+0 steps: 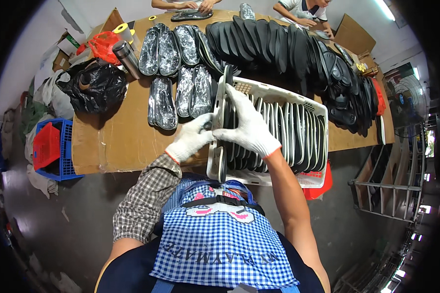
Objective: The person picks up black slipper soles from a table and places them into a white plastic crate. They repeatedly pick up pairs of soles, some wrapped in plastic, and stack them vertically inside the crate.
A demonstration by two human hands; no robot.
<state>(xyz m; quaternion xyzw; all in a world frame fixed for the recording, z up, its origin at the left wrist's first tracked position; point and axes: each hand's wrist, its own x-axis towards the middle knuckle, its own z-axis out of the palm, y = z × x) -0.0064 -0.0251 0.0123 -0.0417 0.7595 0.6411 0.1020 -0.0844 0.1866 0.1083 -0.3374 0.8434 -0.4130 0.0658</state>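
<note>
A white plastic basket (pixel 266 179) stands at the table's front edge, packed with a row of dark shoe soles with pale edges (pixel 291 132) on their sides. At its left end a dark shoe sole (pixel 223 166) stands edge-on, rising above the rim. My right hand (pixel 249 128), in a white glove, grips this sole with thumb and fingers wide apart along it. My left hand (pixel 189 139), also gloved, is at the basket's left wall with fingers curled near my right thumb. What its fingertips hold is hidden.
Plastic-wrapped soles (pixel 162 102) lie beyond the basket on the cardboard-covered table (pixel 122 146), with a long pile of black soles (pixel 259 44) behind. A steel flask (pixel 126 58) and black bag (pixel 94 85) stand left. A blue crate (pixel 66 151) and metal rack (pixel 388 185) flank the table. Two people work opposite.
</note>
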